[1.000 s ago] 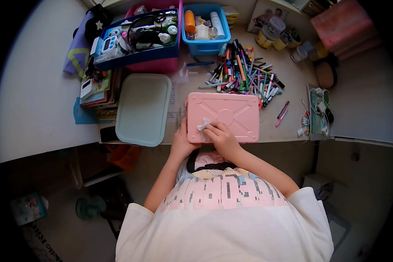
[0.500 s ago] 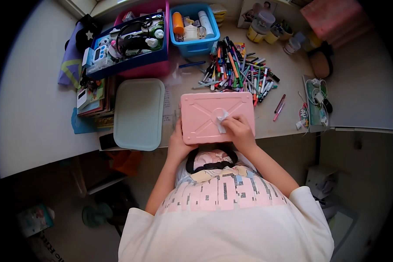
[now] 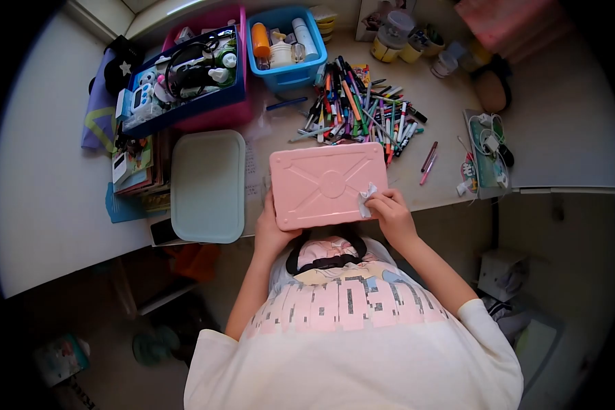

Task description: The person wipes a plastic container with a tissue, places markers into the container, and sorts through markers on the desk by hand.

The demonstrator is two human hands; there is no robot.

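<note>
A pink plastic box (image 3: pixel 307 179) with a raised cross and circle on its face is held up at the desk's front edge. Its near left corner is gripped by my left hand (image 3: pixel 273 229), whose fingers are partly hidden beneath it. My right hand (image 3: pixel 393 213) pinches a crumpled white tissue (image 3: pixel 366 200) against the lower right part of the pink face. Just left of the box lies a pale green lid (image 3: pixel 208 186). Beyond the box is a heap of pens and markers (image 3: pixel 362 109).
A blue basket (image 3: pixel 290 76) of bottles and a pink bin (image 3: pixel 215 117) bearing a navy tray (image 3: pixel 184 113) stand at the back left. Books (image 3: pixel 147 167) are stacked at left. Two loose pens (image 3: pixel 428 164) and a power strip with cables (image 3: pixel 488 147) lie at right.
My right hand has slid the tissue from near the central circle toward the lower right of the pink face. My left hand keeps its grip. The whole view has shifted slightly.
</note>
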